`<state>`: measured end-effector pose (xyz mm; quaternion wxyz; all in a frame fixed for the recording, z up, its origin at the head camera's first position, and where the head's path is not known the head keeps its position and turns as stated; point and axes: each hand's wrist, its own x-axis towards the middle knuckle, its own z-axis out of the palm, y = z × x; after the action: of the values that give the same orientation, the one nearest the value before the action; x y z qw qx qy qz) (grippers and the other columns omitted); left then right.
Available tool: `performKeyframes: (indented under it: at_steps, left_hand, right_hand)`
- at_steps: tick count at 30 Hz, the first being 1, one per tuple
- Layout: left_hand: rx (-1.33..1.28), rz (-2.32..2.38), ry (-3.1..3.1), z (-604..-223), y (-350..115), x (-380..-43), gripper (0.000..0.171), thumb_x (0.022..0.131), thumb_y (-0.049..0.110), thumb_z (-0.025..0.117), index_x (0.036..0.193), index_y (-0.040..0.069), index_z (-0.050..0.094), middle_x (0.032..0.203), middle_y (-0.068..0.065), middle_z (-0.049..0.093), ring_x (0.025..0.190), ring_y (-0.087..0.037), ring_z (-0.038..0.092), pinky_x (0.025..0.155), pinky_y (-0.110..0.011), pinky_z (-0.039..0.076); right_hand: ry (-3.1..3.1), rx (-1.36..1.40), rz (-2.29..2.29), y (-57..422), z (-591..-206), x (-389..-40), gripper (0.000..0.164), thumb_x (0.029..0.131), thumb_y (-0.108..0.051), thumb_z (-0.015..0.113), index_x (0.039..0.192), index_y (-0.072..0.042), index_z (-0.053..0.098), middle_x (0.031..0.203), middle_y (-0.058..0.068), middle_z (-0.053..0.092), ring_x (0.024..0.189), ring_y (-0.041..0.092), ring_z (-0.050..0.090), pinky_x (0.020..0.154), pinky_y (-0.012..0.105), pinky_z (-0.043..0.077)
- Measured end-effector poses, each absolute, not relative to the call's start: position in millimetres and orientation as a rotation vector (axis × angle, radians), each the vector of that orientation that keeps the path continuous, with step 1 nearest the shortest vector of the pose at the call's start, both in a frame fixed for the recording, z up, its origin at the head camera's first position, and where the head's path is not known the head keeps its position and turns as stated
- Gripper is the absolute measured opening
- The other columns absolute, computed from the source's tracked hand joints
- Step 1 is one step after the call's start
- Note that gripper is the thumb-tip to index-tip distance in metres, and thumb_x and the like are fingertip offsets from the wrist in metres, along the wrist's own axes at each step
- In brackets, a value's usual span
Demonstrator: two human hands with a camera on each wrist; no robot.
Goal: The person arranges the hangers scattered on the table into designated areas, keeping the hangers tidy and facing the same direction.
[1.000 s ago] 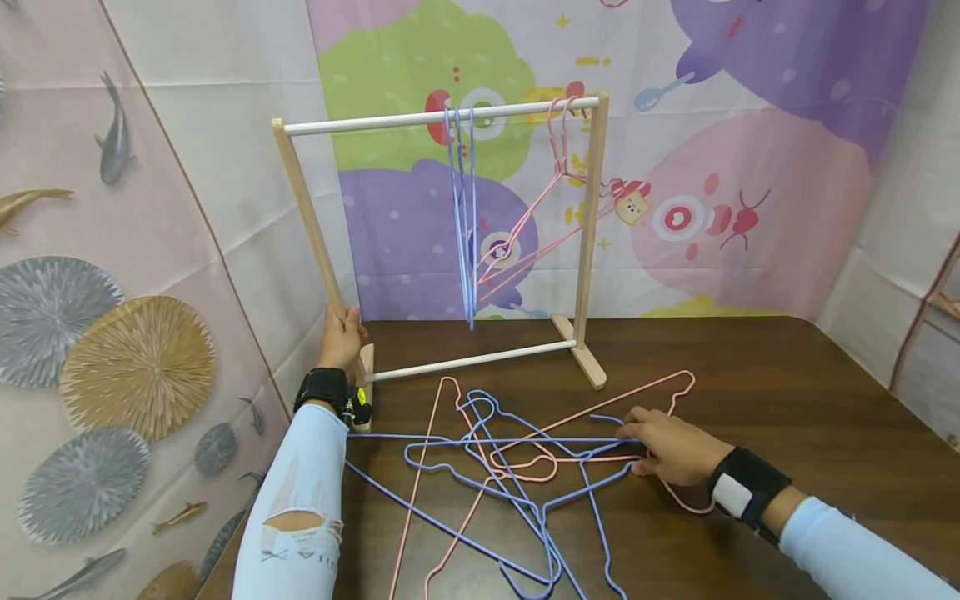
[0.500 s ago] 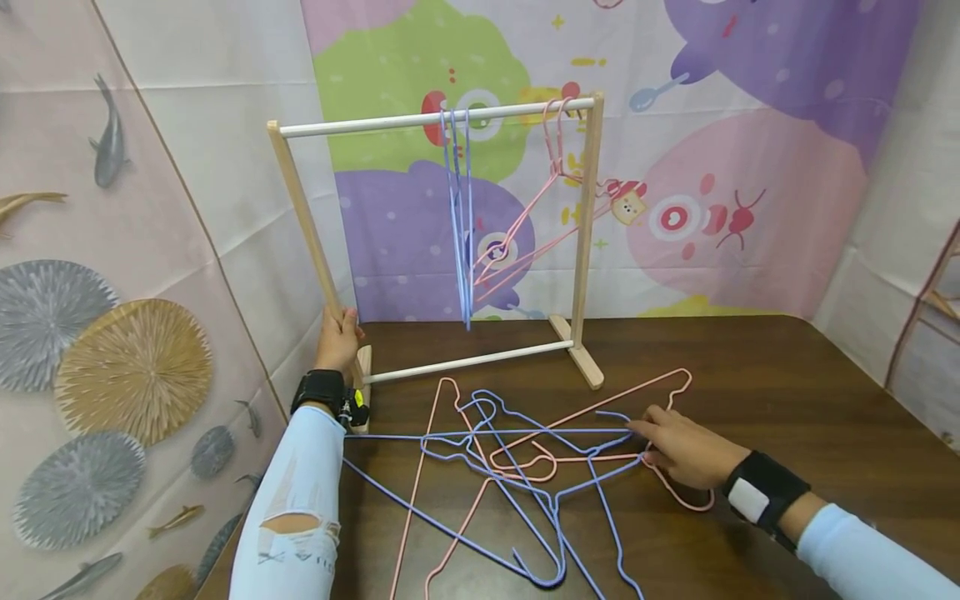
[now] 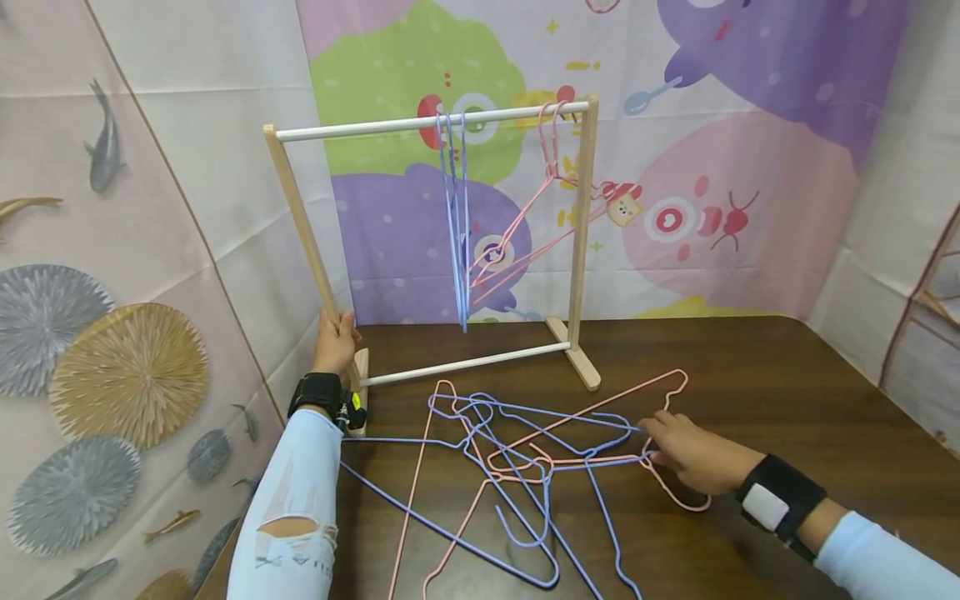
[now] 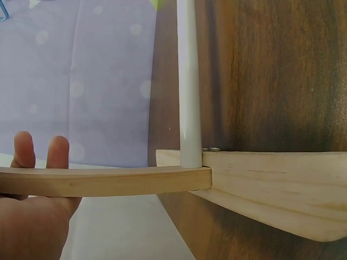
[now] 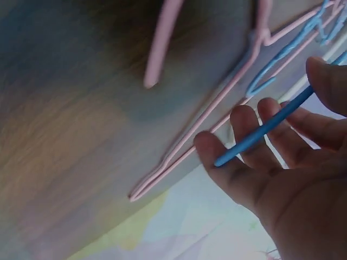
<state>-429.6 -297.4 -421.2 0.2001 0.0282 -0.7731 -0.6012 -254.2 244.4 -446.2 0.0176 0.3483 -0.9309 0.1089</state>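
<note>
My left hand (image 3: 335, 343) grips the left wooden upright (image 4: 108, 182) of a small hanger rack, low down near its foot; in the left wrist view fingers show behind the post. Over the table's right half, my right hand (image 3: 697, 454) pinches the hook end of a blue hanger (image 5: 265, 127), the rod lying across the fingers under the thumb. That hanger overlaps a tangle of blue hangers (image 3: 450, 533) and pink hangers (image 3: 408, 521) on the brown table. A pink hook and arm (image 3: 678, 500) lie right by the right hand.
From the rack's white top bar (image 3: 352, 130) hang several blue hangers (image 3: 459, 225) near the middle and pink hangers (image 3: 528, 204) at the right end. A white lower bar (image 3: 465, 364) joins the wooden feet (image 3: 581, 367). Printed curtains (image 3: 690, 167) stand behind and to the left.
My right hand has shifted slightly to the right with the blue hanger, which has turned and slid over the pile. Another blue hanger's hook has swung around. The left hand stays on the upright.
</note>
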Motion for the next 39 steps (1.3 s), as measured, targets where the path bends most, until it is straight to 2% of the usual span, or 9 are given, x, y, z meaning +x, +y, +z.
performKeyframes:
  at_steps: [7,14,16,21,23,27,31,36,39]
  left_hand:
    - [0.067,-1.662,-2.167,-421.7,-297.4,-429.8,0.018,0.112,0.024,0.040,0.115,0.006,0.039,0.083,-0.007,0.047,0.087,-0.028,0.052,0.077,-0.032,0.040]
    - [0.084,-1.637,-2.189,-422.8,-297.7,-431.4,0.019,0.112,0.025,0.040,0.116,0.006,0.039,0.083,-0.008,0.048,0.082,-0.022,0.052,0.077,-0.034,0.040]
    - [0.088,-1.620,-2.207,-423.1,-297.4,-431.0,0.021,0.112,0.026,0.039,0.117,0.006,0.038,0.084,-0.007,0.048,0.083,-0.021,0.053,0.078,-0.034,0.041]
    - [0.070,-1.612,-2.213,-422.0,-297.0,-430.1,0.025,0.112,0.029,0.038,0.118,0.005,0.038,0.084,-0.006,0.049,0.086,-0.024,0.054,0.078,-0.033,0.041]
    - [0.065,-1.615,-2.201,-421.2,-296.8,-428.6,0.023,0.112,0.027,0.039,0.117,0.005,0.038,0.083,-0.007,0.049,0.087,-0.026,0.054,0.077,-0.032,0.040]
    - [0.067,-1.598,-2.195,-420.0,-295.5,-427.1,0.018,0.112,0.022,0.040,0.115,0.004,0.039,0.082,-0.010,0.050,0.085,-0.027,0.054,0.075,-0.031,0.039]
    - [0.059,-1.585,-2.207,-420.2,-295.4,-426.0,0.020,0.112,0.024,0.040,0.114,0.004,0.039,0.084,-0.013,0.051,0.084,-0.024,0.054,0.074,-0.030,0.040]
    - [0.033,-1.571,-2.208,-419.7,-295.7,-426.5,0.018,0.112,0.021,0.040,0.115,0.004,0.038,0.080,-0.008,0.050,0.083,-0.025,0.054,0.073,-0.028,0.041]
    - [0.036,-1.574,-2.197,-419.1,-296.7,-426.2,0.016,0.112,0.020,0.040,0.114,0.004,0.038,0.077,-0.004,0.049,0.080,-0.022,0.053,0.071,-0.027,0.041]
  right_hand:
    - [-2.885,1.134,0.511,227.7,-435.9,-246.0,0.048,0.100,-0.003,0.062,0.142,0.013,0.045,0.105,0.009,0.054,0.087,0.012,0.050,0.076,0.035,0.051]
    - [-2.840,1.319,0.779,204.7,-430.4,-236.1,0.059,0.103,-0.008,0.060,0.157,-0.010,0.037,0.104,0.000,0.056,0.089,0.007,0.051,0.078,0.029,0.049]
    - [-2.834,1.389,0.898,195.9,-426.3,-232.2,0.056,0.105,-0.011,0.058,0.158,-0.012,0.038,0.102,0.000,0.055,0.085,0.006,0.051,0.075,0.027,0.049]
    - [-2.889,1.445,1.444,170.1,-407.9,-219.2,0.048,0.110,-0.017,0.049,0.156,-0.010,0.040,0.097,0.004,0.048,0.083,0.011,0.055,0.068,0.034,0.060]
    - [-2.892,1.441,1.650,157.7,-399.3,-214.5,0.048,0.110,-0.017,0.047,0.157,-0.012,0.040,0.098,0.005,0.046,0.088,0.013,0.055,0.070,0.041,0.061]
    - [-2.863,1.486,1.872,133.7,-381.5,-207.5,0.046,0.111,-0.017,0.044,0.157,-0.020,0.041,0.105,0.006,0.051,0.093,0.016,0.055,0.074,0.044,0.061]
    - [-2.808,1.459,2.092,111.0,-360.6,-197.5,0.037,0.113,-0.021,0.041,0.149,-0.017,0.049,0.125,0.010,0.056,0.094,0.022,0.056,0.076,0.048,0.061]
    - [-2.653,1.273,2.454,86.5,-332.1,-186.5,0.025,0.112,-0.021,0.045,0.126,-0.003,0.053,0.112,0.014,0.053,0.093,0.024,0.058,0.081,0.056,0.058]
    - [-2.579,1.220,2.571,74.5,-313.5,-187.5,0.022,0.112,-0.019,0.043,0.121,0.000,0.051,0.105,0.013,0.051,0.091,0.024,0.060,0.084,0.057,0.057]
